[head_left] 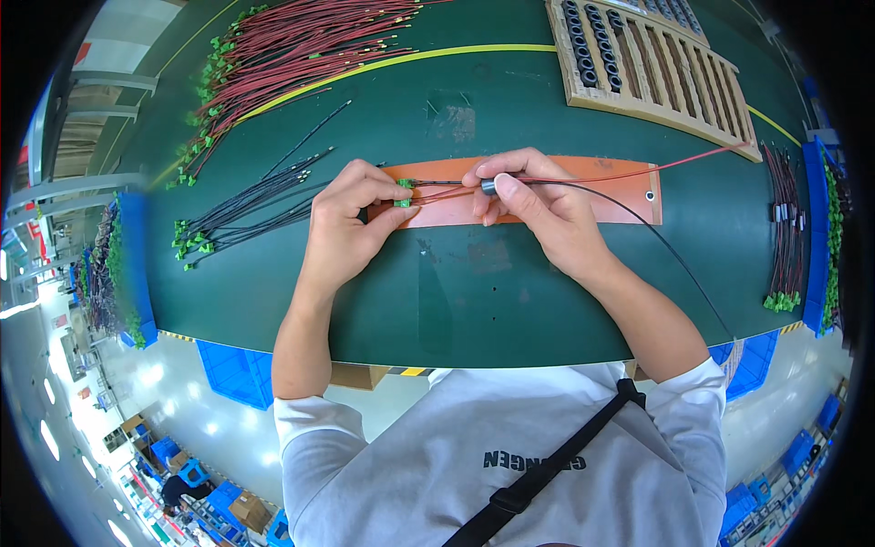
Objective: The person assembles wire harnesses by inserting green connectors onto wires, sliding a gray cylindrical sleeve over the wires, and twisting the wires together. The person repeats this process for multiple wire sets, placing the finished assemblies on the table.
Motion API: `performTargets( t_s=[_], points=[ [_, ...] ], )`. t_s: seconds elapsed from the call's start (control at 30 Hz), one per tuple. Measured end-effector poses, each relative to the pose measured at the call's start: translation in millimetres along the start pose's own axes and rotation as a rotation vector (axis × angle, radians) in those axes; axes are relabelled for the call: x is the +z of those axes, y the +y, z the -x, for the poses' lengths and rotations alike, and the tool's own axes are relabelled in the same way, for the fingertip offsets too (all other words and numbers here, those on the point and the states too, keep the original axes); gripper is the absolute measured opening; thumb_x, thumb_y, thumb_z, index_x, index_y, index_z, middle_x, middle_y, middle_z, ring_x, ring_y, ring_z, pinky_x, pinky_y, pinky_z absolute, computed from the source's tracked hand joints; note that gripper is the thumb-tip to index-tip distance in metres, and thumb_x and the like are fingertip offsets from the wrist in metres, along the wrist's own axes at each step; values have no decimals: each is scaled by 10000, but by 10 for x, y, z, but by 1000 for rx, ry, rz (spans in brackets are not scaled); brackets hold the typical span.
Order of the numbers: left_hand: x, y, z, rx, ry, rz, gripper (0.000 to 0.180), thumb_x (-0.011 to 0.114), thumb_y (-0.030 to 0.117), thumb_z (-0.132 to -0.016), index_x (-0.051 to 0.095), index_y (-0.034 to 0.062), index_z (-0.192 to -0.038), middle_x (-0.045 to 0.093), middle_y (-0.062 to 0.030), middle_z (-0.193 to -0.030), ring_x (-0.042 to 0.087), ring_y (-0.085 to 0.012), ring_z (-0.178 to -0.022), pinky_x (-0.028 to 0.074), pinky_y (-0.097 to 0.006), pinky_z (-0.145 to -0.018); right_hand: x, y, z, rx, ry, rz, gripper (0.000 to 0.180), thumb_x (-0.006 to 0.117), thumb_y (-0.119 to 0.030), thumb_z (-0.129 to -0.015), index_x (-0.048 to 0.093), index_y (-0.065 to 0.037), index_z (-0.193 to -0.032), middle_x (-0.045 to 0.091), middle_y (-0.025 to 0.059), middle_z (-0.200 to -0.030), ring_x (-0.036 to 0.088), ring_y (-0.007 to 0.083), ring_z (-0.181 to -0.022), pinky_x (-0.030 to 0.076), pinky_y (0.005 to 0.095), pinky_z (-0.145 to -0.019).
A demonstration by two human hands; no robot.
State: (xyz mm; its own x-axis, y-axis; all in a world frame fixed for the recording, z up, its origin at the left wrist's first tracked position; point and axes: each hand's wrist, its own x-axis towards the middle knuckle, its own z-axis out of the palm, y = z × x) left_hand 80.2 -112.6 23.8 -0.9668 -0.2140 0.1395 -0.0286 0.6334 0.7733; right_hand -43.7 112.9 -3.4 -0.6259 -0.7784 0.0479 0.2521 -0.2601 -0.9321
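My left hand (351, 214) is closed, its thumb and fingertips pinching a small green connector (404, 193). From it, red and black wires run right to my right hand (538, 201). There my thumb and fingers close on a short dark grey ring-shaped core (489, 187), and the wires seem to pass through it. Past the hand, one red wire (679, 163) stretches up to the right and one black wire (652, 228) curves down toward the table's near edge. Both hands are over an orange strip (620, 196) on the green table.
Bundles of black wires (264, 201) with green connectors lie at left, a big heap of red wires (301, 46) at far left. A wooden rack (656, 77) with dark cores stands at far right. A wire bundle (786, 228) lies near the right edge, beside a blue bin (816, 242).
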Motion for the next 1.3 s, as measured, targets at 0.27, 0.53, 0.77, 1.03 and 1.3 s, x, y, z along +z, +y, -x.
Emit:
performTargets(
  t_s=[0.27, 0.53, 0.77, 1.03, 1.3],
  points=[
    [15, -49, -46, 94, 15, -57, 341, 839, 33, -775, 731, 27, -1098, 642, -95, -1025, 645, -208, -882, 536, -333, -755, -25, 5, -2, 39, -29, 86, 223, 505, -195, -1101, 606, -14, -1184, 672, 62, -1071, 632, 90, -858, 522, 236, -732],
    [-18, 182, 102, 803, 112, -617, 447, 731, 84, -792, 710, 142, -1235, 664, -88, -1288, 634, -203, -939, 501, -338, -762, 63, -126, -54, 211, -129, 387, 204, 581, -161, -1054, 523, -6, -1173, 688, 100, -914, 645, 136, -761, 508, 282, -673],
    [92, 587, -235, 950, 85, -1001, 395, 715, 182, -806, 720, 25, -1169, 670, -97, -1153, 577, -180, -800, 478, -331, -680, 67, -72, 4, -37, -106, 602, 171, 656, -154, -1001, 673, 1, -1072, 731, 127, -863, 654, 193, -667, 523, 336, -647],
    [-556, 64, -450, 722, 197, -913, 341, 655, 30, -748, 687, -5, -1085, 665, -120, -1098, 669, -282, -889, 561, -381, -739, 107, -142, 12, 36, -153, 549, 182, 614, -180, -1037, 646, -1, -1023, 704, 49, -806, 610, 116, -612, 504, 298, -592],
    [-692, 23, -215, 263, 139, -611, 283, 681, -80, -799, 692, -20, -1075, 674, -95, -1029, 703, -231, -866, 577, -331, -731, 29, -69, 28, 11, -49, 569, 242, 584, -193, -1050, 663, 33, -1013, 628, 65, -769, 615, 116, -584, 481, 274, -552]
  ],
)
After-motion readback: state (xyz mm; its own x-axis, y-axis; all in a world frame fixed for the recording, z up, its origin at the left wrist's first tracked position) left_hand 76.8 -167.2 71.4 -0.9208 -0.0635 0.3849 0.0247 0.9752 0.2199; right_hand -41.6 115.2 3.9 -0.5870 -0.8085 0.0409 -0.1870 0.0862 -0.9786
